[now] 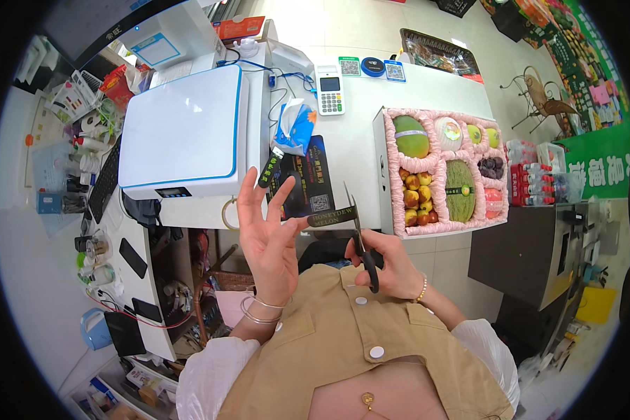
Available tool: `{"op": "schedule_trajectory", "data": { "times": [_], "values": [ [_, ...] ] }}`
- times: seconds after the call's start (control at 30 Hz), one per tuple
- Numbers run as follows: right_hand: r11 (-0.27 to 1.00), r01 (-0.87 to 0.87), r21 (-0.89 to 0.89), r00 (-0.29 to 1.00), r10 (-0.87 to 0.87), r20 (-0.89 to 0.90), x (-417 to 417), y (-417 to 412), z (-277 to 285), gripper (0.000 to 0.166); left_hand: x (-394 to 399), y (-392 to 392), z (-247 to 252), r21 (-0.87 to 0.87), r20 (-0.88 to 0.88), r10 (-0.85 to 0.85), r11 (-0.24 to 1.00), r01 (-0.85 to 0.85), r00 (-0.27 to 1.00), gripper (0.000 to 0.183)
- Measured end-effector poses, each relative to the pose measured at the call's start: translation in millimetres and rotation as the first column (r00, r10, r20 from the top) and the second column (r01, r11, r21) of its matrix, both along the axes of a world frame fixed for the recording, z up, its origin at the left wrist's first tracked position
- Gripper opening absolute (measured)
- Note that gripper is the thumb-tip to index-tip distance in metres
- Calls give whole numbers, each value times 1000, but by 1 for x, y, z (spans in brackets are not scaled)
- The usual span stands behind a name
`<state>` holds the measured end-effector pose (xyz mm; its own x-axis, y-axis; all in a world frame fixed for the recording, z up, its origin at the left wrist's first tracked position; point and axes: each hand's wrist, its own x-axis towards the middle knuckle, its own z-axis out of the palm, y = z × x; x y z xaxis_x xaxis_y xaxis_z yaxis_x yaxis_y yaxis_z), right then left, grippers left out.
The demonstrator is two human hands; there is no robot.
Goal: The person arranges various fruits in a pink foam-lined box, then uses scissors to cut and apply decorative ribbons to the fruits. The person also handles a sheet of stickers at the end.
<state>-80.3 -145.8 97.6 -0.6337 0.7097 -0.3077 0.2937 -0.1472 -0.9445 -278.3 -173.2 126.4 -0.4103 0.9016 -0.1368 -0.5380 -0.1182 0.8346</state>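
Note:
A dark printed label strip [332,217] is pinched between the thumb and a finger of my left hand [273,239], whose other fingers are spread. My right hand [391,260] grips black-handled scissors [358,228], their blades parted at the strip's right end. Another dark strip with green writing [270,169] appears at my left fingertips; I cannot tell whether they touch. To the right stands a fruit gift box [383,152] with pink ruffled lining. Its compartments hold a green mango [411,139], a netted melon [460,193] with a dark band, jujubes [418,189] and other fruit.
On the white counter [354,147] are a weighing scale [184,126], a tissue pack [295,128], a card terminal [329,90] and a dark printed mat [315,178]. Bottled drinks [530,181] stand right of the box. Phones [133,258] lie on the left side desk.

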Motion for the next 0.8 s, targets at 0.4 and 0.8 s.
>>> {"op": "schedule_trajectory", "data": {
  "times": [0.4,0.8],
  "values": [
    [998,42,-42,998,-44,-42,-6,-2,6,64,1,0,0,18,39,-9,1000,8,999,80],
    [991,132,23,974,-125,-191,-23,-5,9,40,25,-2,3,80,-50,69,995,-65,996,87]
  ]
}}
